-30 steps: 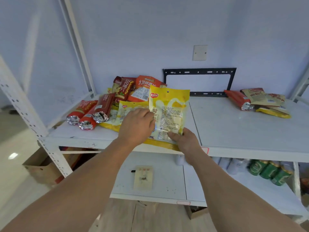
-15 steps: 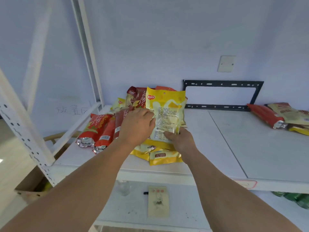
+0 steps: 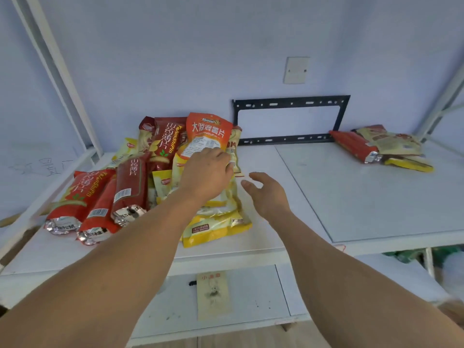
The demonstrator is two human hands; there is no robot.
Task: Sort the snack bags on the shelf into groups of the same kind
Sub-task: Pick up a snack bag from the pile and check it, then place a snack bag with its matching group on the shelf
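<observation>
The left hand reaches over the heap of snack bags with its fingers curled down against the orange bag; whether that grip has closed on the bag or only rests on it cannot be told. The right hand hovers just beside the heap, palm open, fingers spread, holding nothing. Under the left forearm lie the yellow bags, reaching toward the front edge of the shelf. Left of them three red bags lie side by side, foil ends toward the front edge, and darker red bags lean up at the back. Near the right back corner sits a small separate pile. A black metal frame stands against the wall.
</observation>
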